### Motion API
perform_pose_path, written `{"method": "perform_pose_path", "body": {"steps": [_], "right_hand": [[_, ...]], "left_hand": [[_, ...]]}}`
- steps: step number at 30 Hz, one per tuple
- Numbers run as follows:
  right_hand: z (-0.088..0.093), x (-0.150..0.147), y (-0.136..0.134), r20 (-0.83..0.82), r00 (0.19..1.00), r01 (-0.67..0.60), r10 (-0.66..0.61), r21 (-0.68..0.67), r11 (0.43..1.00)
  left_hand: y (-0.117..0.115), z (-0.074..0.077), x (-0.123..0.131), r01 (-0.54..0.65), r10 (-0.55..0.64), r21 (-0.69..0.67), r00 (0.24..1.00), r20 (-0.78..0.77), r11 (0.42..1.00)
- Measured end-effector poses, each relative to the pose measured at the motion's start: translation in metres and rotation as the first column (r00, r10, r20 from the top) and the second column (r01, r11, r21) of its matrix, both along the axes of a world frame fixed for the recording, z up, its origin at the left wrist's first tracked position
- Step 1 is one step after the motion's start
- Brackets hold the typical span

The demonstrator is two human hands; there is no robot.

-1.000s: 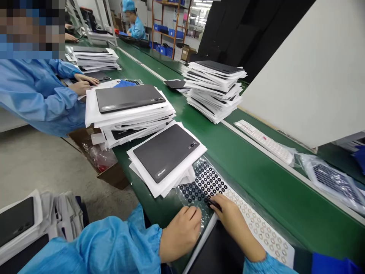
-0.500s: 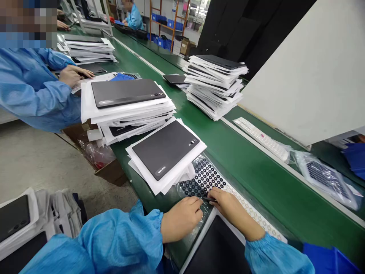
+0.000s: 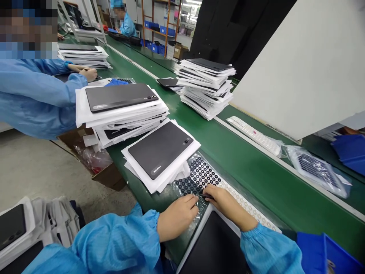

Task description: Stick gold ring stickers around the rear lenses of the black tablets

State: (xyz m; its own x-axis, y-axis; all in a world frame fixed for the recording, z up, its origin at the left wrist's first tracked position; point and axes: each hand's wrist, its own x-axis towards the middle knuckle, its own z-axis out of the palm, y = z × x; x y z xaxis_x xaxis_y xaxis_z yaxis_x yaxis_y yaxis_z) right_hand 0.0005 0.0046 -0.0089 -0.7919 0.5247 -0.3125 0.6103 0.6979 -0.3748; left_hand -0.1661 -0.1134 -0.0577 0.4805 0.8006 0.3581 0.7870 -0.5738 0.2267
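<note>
A black tablet point(image 3: 215, 247) lies in front of me on a white wrapper, at the bottom of the view. Just beyond its top edge, my right hand point(image 3: 218, 196) is closed on a thin dark tool that points left. The tool's tip meets the fingertips of my left hand point(image 3: 179, 216), which are pinched together; anything between them is too small to make out. Under and beyond both hands lies a sheet of black ring stickers point(image 3: 203, 172) on clear film. Left of that sheet, a grey tablet point(image 3: 161, 150) rests back up on white wrappers.
A tall tablet stack point(image 3: 122, 97) stands at the left, another stack point(image 3: 207, 89) across the green bench point(image 3: 256, 167). A blue bin point(image 3: 325, 251) is at lower right, bagged stickers point(image 3: 316, 169) at right. A co-worker in blue point(image 3: 34, 99) works at the left; tablets point(image 3: 13, 224) sit at lower left.
The whole view has shifted slightly, bringing more of the blue bin into sight. My hands keep nearly the same pose by the tablet's edge. The co-worker's hands have moved.
</note>
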Motion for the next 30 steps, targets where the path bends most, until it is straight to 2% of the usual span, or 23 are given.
{"method": "perform_pose_path", "body": {"steps": [6, 10, 13, 16, 17, 18, 19, 21, 22, 23, 24, 26, 30], "right_hand": [[-0.003, 0.0, 0.001, -0.075, 0.997, 0.01, -0.012, -0.034, 0.999], [-0.002, -0.001, -0.002, -0.153, 0.984, 0.083, -0.088, -0.038, 0.996], [0.006, 0.02, -0.016, -0.222, 0.949, 0.223, -0.224, -0.032, 0.974], [0.018, 0.066, -0.04, -0.231, 0.886, 0.405, -0.402, -0.039, 0.914], [0.021, 0.082, -0.049, -0.214, 0.849, 0.481, -0.483, -0.066, 0.874], [0.023, 0.098, -0.059, -0.184, 0.784, 0.581, -0.594, -0.121, 0.805], [0.024, 0.112, -0.069, -0.134, 0.689, 0.687, -0.713, -0.194, 0.7], [0.021, 0.131, -0.087, 0.008, 0.439, 0.843, -0.899, -0.351, 0.408], [0.017, 0.137, -0.094, 0.08, 0.332, 0.869, -0.94, -0.413, 0.272], [0.013, 0.14, -0.1, 0.135, 0.266, 0.872, -0.955, -0.456, 0.178], [0.009, 0.141, -0.105, 0.168, 0.23, 0.866, -0.959, -0.485, 0.123], [0.0, 0.141, -0.111, 0.183, 0.215, 0.861, -0.959, -0.499, 0.097], [-0.01, 0.141, -0.113, 0.153, 0.224, 0.887, -0.962, -0.442, 0.136]], "left_hand": [[-0.001, 0.001, 0.001, -0.009, 0.009, 0.002, 1.0, 0.001, 1.0], [0.001, 0.001, 0.0, -0.005, 0.005, 0.01, 1.0, 0.012, 1.0], [0.001, 0.003, -0.002, 0.008, -0.009, 0.031, 0.999, 0.037, 0.999], [-0.007, 0.008, 0.001, -0.013, 0.008, 0.056, 0.995, 0.101, 0.998], [-0.011, 0.01, 0.004, -0.015, 0.005, 0.072, 0.99, 0.14, 0.997], [-0.016, 0.011, 0.008, 0.003, -0.019, 0.087, 0.983, 0.182, 0.996], [-0.021, 0.012, 0.013, 0.038, -0.059, 0.098, 0.973, 0.225, 0.995], [-0.033, 0.011, 0.025, 0.129, -0.15, 0.092, 0.948, 0.281, 0.987], [-0.038, 0.009, 0.032, 0.165, -0.181, 0.08, 0.937, 0.297, 0.983], [-0.042, 0.007, 0.039, 0.192, -0.202, 0.062, 0.932, 0.3, 0.979], [-0.046, 0.003, 0.045, 0.21, -0.214, 0.045, 0.932, 0.294, 0.977], [-0.05, -0.004, 0.053, 0.233, -0.228, 0.016, 0.933, 0.277, 0.972], [-0.049, -0.011, 0.056, 0.265, -0.248, -0.036, 0.938, 0.243, 0.964]]}}
